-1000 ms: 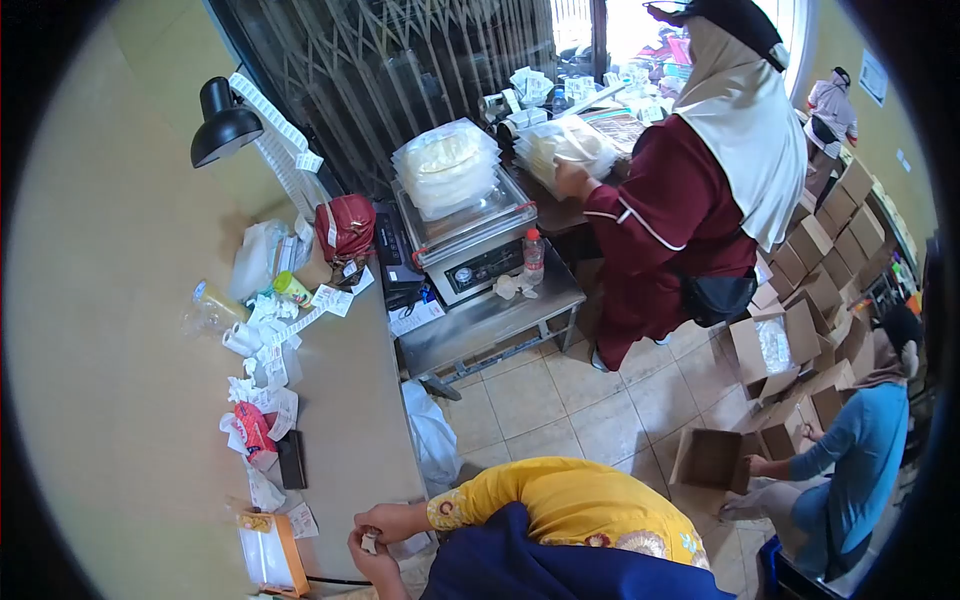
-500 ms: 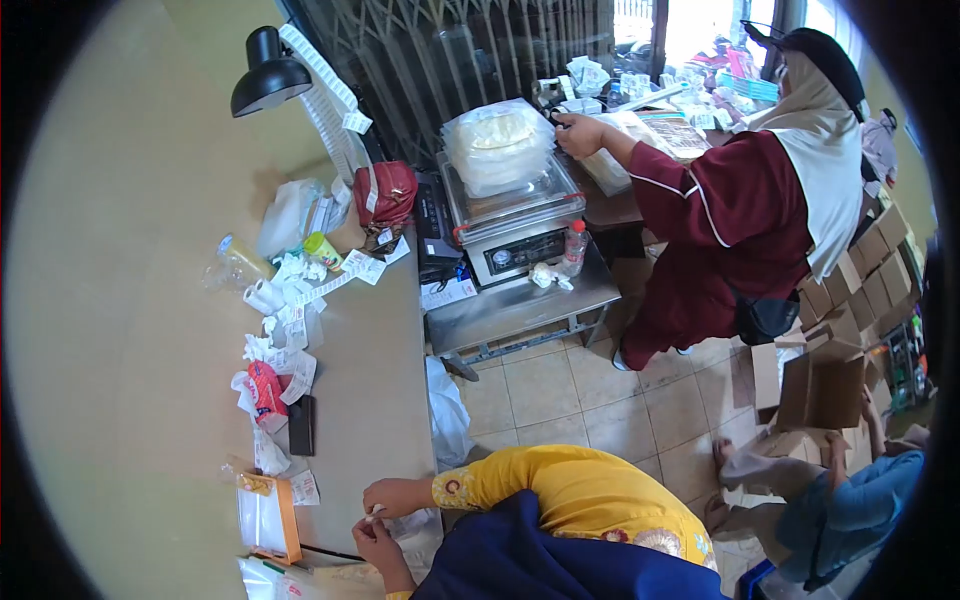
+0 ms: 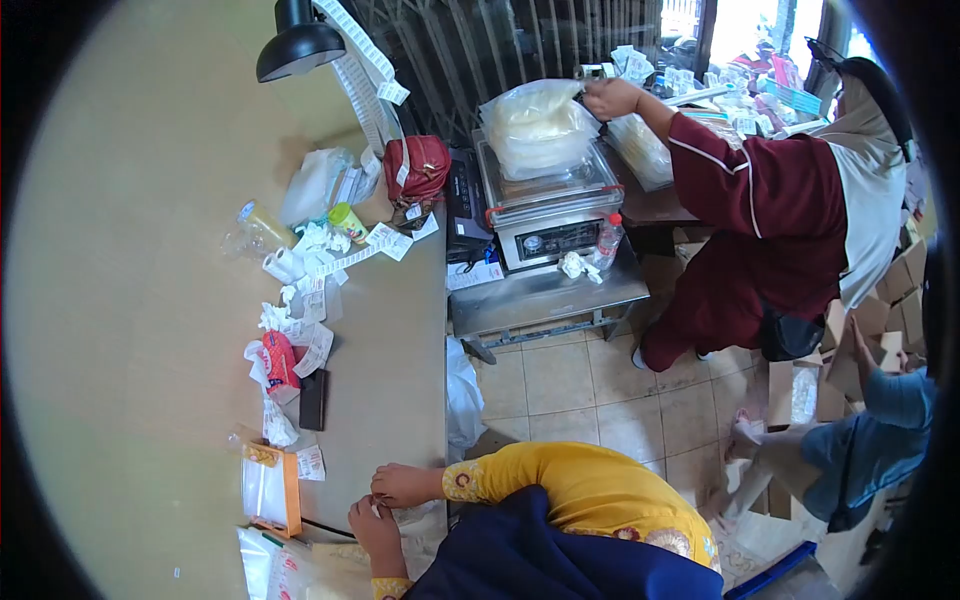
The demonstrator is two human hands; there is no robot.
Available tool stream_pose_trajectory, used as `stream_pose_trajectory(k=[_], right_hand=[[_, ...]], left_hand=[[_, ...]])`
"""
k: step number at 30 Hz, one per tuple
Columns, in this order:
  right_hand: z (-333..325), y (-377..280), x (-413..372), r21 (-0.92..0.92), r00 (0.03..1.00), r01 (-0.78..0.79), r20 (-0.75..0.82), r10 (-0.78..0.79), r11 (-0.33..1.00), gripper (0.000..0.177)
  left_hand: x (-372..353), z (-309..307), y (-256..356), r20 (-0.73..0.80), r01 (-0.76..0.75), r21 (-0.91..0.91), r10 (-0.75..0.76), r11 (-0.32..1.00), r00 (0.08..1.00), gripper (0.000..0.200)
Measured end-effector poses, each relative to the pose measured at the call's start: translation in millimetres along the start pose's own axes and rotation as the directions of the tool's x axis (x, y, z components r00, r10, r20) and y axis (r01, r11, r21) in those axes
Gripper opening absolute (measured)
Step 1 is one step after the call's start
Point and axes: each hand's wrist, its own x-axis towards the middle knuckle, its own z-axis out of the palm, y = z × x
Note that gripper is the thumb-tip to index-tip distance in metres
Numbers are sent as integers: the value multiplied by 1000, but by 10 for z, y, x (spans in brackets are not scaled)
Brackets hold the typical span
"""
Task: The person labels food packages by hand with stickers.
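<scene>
Over the near edge of the tan table (image 3: 385, 370), my right hand (image 3: 408, 485) and my left hand (image 3: 376, 530) meet, fingertips closed together. A tiny whitish thing shows between the fingertips, too small to name. Clear plastic (image 3: 425, 515), perhaps a bag, lies below and beside the hands. An orange-edged box (image 3: 292, 490) with white contents stands to the left. Near my left hand, at the bottom, lie plastic packs (image 3: 270, 570), partly cut off by the view.
A phone-like black object (image 3: 313, 400), a red tissue pack (image 3: 281, 360) and receipts line the wall. Beyond stands a vacuum sealer (image 3: 555, 245) bearing plastic packs (image 3: 540, 135). A co-worker in maroon (image 3: 760, 190) touches these packs; another in blue (image 3: 870, 450) is among cardboard boxes (image 3: 905, 275).
The view has shifted, moving the far table items rightward. My hands stay together at the table edge. The co-worker in blue has lowered the open cardboard box and changed posture.
</scene>
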Motion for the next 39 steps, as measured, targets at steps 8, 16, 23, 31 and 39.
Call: stream_pose_trajectory(k=[8,16,23,31,39], right_hand=[[-36,-85,-51,-75,1000,16,3,-16,997,16],[-107,-55,-20,-41,998,34,62,-31,999,13],[-157,55,43,130,988,147,-58,-141,981,11],[-200,-115,-10,81,997,70,-27,-68,994,15],[-168,-86,82,-65,976,211,75,-206,975,18]], left_hand=[[69,83,-213,68,-61,-97,68,993,995,13],[150,176,-280,107,173,-311,-147,935,983,22],[87,140,-376,191,343,-668,-294,660,937,30],[-134,318,-369,163,412,-725,-444,552,881,32],[-29,126,-194,104,397,-546,-411,738,906,30]])
